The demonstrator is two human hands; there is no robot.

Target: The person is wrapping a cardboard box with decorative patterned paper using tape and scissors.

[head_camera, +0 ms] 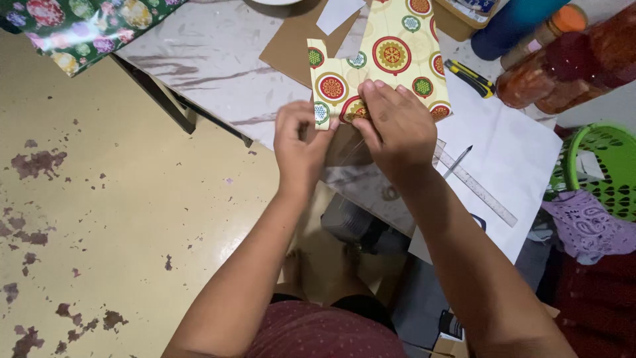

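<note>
Cream patterned paper (387,56) pinched at its near edge by left hand (299,149) and right hand (397,126), fingers clamped mid-fold; next likely needs a firm, even crease.

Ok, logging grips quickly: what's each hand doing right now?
Left hand: closed, pinching the patterned paper edge.
Right hand: fingers curled, pressing the same paper.

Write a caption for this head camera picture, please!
Two hands, left hand and right hand, press patterned paper on a marble table.
</note>
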